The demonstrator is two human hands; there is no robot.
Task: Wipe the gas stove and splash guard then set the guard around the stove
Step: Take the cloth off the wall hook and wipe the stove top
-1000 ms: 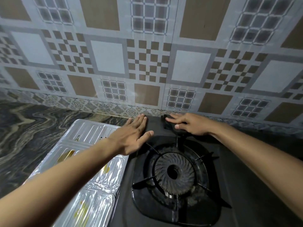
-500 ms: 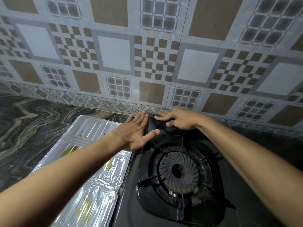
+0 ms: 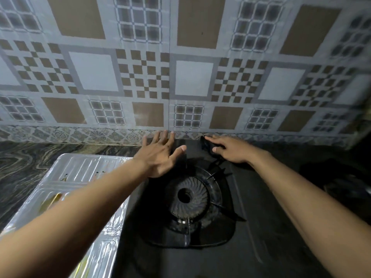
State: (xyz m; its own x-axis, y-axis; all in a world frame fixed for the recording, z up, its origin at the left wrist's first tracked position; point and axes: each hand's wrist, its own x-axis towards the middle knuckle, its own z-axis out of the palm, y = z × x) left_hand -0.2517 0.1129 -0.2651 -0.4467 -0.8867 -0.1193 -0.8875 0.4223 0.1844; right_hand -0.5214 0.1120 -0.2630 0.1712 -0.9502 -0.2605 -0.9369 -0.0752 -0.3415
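A black gas stove (image 3: pixel 261 227) with one round burner (image 3: pixel 189 198) and its pan support fills the lower middle. My left hand (image 3: pixel 160 155) lies flat and open on the stove's back left corner, fingers spread toward the wall. My right hand (image 3: pixel 230 149) presses a dark cloth (image 3: pixel 207 146) onto the stove's back edge, right of the left hand. A silver foil splash guard (image 3: pixel 80 177) lies flat on the counter left of the stove, with yellowish grease stains; my left forearm covers part of it.
A patterned tile wall (image 3: pixel 180 77) rises right behind the stove. The dark marbled counter (image 3: pixel 24 169) extends to the left. A dark, unclear object (image 3: pixel 341 183) sits in shadow right of the stove.
My right hand with the cloth slid left along the stove's back edge, then back to the right. My left hand stayed flat on the back left corner.
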